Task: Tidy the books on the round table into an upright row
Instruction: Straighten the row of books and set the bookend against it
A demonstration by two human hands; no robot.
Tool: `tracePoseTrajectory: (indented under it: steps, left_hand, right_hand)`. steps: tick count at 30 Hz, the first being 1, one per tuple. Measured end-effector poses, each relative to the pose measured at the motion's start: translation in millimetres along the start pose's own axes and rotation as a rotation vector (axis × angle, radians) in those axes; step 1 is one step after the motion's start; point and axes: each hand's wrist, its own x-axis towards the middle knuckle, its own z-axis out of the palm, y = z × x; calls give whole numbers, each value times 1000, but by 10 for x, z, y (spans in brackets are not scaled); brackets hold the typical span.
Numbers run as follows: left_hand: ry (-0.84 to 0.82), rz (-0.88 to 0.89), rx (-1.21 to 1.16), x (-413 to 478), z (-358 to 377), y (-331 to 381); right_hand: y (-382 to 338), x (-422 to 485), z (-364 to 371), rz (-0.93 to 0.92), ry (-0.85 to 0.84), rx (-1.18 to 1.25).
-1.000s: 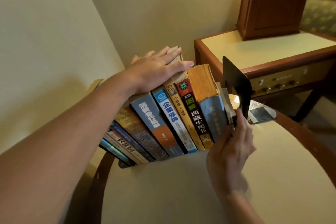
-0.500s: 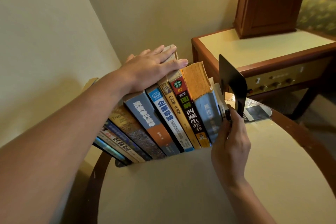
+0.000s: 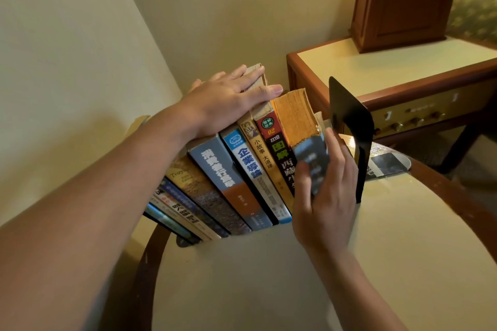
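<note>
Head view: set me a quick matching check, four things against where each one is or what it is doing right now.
Things:
1. left hand
2. right hand
3. bookend
4. wooden box

Places or states:
A. standing on the side table
B. lying flat on top of the books
C. upright on the round table, right of the row
D. gripping the end book

Pairs: 1-B, 2-D, 3-C, 4-A.

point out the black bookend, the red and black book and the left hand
black bookend (image 3: 348,110): head view, upright plate
red and black book (image 3: 281,153): head view, mid spine
left hand (image 3: 228,99): head view, back of the hand
</note>
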Motion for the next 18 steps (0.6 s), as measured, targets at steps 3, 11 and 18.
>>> tracePoseTrajectory:
  steps: [3,11,18]
  left_hand:
    - [0,-5,-6,1,0,10]
    - [14,-10,-16,-5,3,28]
    - [-1,0,12,-8,5,27]
  right_hand:
    - [-57,23,-9,-25,-40,-48]
    - [-197,215,-59,-209,-96,-73]
    - [-145,236,202,-260,-15,-253]
